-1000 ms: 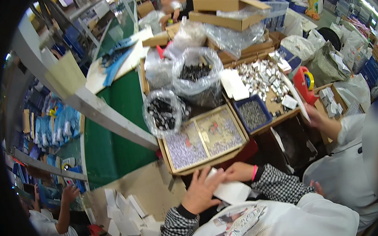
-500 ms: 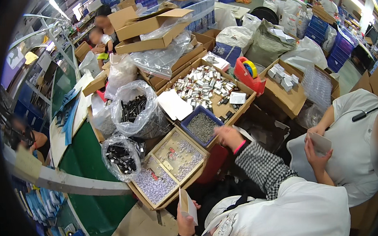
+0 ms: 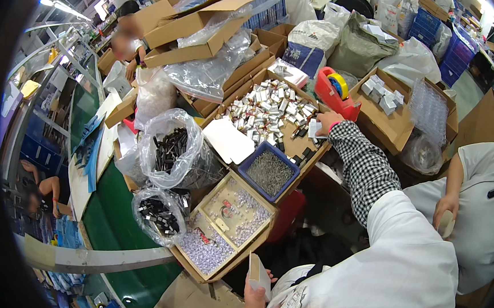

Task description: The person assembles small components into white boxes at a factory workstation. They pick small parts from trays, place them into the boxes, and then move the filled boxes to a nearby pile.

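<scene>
At the lower middle, my left hand [image 3: 255, 293] is closed round a small white box [image 3: 259, 274] held upright. My right arm is stretched out to the right edge of a shallow carton [image 3: 294, 176]. There my right hand [image 3: 330, 122] has its fingers curled at a small white printed card [image 3: 314, 128]; the hand covers the card's right side. Many small silver battery-like parts with wires [image 3: 275, 109] lie heaped in that carton, beside several black pieces [image 3: 303, 156]. A blue tray of small screws [image 3: 269, 172] stands at its near corner.
A divided wooden tray [image 3: 229, 227] holds small pale parts. Clear bags of black parts [image 3: 169, 151] stand left of it. A red tape dispenser [image 3: 334, 96] and a carton of small white boxes [image 3: 381, 101] are at right. Close by, a co-worker's hand [image 3: 446, 211] holds a pale object.
My right hand has moved from above the screw tray, farther out and right, to the white card. My left hand still holds the white box. The co-worker's hands have shifted.
</scene>
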`<state>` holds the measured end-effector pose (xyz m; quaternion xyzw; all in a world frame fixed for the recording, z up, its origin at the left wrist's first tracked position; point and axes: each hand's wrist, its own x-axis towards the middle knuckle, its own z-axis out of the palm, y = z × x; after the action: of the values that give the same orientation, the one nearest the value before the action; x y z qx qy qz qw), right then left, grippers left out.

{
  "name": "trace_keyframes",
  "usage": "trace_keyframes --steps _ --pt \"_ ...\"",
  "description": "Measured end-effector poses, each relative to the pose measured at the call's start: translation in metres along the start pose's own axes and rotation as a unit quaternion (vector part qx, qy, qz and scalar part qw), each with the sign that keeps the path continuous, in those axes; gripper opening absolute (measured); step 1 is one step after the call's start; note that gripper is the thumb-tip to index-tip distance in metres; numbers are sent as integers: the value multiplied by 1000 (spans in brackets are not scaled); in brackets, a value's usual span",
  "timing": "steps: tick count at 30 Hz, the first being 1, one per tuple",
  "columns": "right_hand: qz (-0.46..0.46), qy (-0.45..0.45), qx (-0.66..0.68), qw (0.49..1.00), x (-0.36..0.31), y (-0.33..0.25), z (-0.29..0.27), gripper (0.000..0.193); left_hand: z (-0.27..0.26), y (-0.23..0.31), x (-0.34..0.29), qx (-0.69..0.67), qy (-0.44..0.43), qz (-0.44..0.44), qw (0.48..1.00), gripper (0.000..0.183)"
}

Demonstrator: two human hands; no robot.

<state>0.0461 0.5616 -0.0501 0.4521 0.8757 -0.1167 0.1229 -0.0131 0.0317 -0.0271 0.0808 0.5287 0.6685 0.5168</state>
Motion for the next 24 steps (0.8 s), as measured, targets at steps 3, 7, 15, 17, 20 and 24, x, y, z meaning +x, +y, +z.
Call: trace_keyframes --steps 3,7,15,17,20,24 --pt "-15 -39 38 998 7 2 -10 44 -2 0 5 13 -5 -6 1000 92" --pt "-61 -4 164 984 7 9 -17 40 -2 3 9 19 0 1 1000 93" --pt "-246 3 225 943 50 -57 14 32 1 9 12 7 10 -8 1000 92" --pt "-249 -9 193 949 61 -75 15 33 0 12 11 11 12 -3 1000 91" --pt "-226 -47 163 959 67 -93 9 43 -2 14 8 14 19 6 1000 90" --pt "-215 -33 48 975 63 -108 5 37 -5 11 7 9 28 16 999 90"
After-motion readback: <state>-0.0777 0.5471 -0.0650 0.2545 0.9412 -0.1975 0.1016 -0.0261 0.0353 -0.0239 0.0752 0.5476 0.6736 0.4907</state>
